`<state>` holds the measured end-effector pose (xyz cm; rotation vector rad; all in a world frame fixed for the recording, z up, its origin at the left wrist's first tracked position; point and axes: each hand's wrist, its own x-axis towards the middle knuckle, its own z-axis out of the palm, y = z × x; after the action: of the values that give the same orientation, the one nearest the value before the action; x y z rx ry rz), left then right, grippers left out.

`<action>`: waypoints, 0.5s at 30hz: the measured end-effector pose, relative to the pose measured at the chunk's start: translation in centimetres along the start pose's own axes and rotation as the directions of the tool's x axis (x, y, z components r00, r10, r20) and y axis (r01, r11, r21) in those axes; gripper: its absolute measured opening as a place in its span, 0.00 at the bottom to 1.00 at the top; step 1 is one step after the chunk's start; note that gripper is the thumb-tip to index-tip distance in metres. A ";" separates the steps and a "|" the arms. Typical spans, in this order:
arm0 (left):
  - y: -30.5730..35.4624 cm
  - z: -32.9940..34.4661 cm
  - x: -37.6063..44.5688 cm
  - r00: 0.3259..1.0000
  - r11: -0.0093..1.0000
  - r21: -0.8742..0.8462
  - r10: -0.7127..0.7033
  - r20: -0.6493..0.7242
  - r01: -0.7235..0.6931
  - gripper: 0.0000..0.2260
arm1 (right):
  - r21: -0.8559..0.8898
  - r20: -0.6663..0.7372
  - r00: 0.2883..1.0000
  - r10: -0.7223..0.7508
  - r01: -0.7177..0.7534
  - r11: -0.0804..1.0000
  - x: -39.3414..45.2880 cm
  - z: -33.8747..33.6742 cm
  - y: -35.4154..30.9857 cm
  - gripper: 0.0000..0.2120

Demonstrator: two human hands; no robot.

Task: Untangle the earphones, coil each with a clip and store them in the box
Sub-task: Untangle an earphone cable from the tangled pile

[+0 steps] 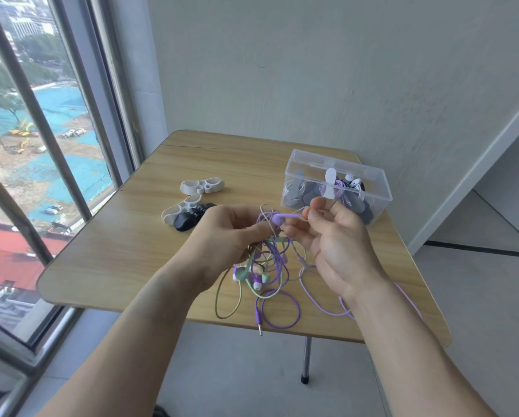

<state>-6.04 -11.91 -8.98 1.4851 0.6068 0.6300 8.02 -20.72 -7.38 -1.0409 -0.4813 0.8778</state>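
A tall window with grey metal frames filled the left side, and beside it stood a light wooden folding table with rounded corners. On the table's left half lay a white plastic cable clip with two looped ends, and just nearer the person a second white clip touched a black plastic clip, whose right end was hidden behind the left hand. The left hand hovered above the middle of the table, its fingers curled round the upper part of a tangled bundle of purple and pale green wired earphones. From that grip the cords hung down in loose loops onto the tabletop, with several earbuds showing among them and a purple audio plug with a metal tip reaching just past the near edge. To the right, the right hand was raised with its palm toward the camera, thumb and forefinger pinching a thin purple cord that ran from a purple earbud stem held between the two hands. A further purple strand trailed under the right wrist. Behind the right hand, near the table's right edge, stood a clear plastic rectangular box, open at the top, holding already coiled earphones with white and grey clips.
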 end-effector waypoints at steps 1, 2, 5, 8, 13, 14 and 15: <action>0.0 0.0 0.0 1.000 0.999 -0.043 -0.015 0.009 0.015 0.09 | -0.022 -0.022 0.999 0.026 -0.027 0.999 0.0 -0.1 0.0 0.10; -0.1 0.0 0.0 0.999 0.996 -0.083 -0.028 0.024 0.029 0.10 | -0.031 -0.039 0.998 0.054 -0.055 0.998 0.1 -0.2 -0.1 0.10; 0.0 -0.2 0.1 0.994 0.992 -0.114 -0.050 0.096 0.061 0.06 | -0.032 -0.043 0.991 0.126 -0.128 0.991 0.1 -0.4 -0.3 0.11; 0.2 0.0 0.1 0.986 0.993 -0.034 -0.108 0.130 0.113 0.05 | -0.009 -0.003 0.983 0.181 -0.181 0.983 0.0 -0.6 -0.9 0.11; 0.1 0.1 0.1 0.993 0.994 -0.025 -0.109 0.045 0.110 0.03 | -0.185 0.053 0.968 0.245 -0.231 0.955 0.0 -1.7 -2.7 0.08; 0.1 -0.1 0.1 0.995 0.995 -0.023 -0.094 0.032 0.095 0.02 | -0.286 0.048 0.976 0.213 -0.191 0.939 0.2 -2.1 -2.9 0.07; 0.0 -0.3 0.1 0.996 0.997 -0.018 -0.079 0.036 0.079 0.04 | -0.403 0.034 0.987 0.158 -0.131 0.906 0.3 -2.5 -3.0 0.07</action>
<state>-6.20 -11.61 -8.97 1.4445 0.6278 0.5461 11.15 -22.51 -5.82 -1.4408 -0.6639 0.9705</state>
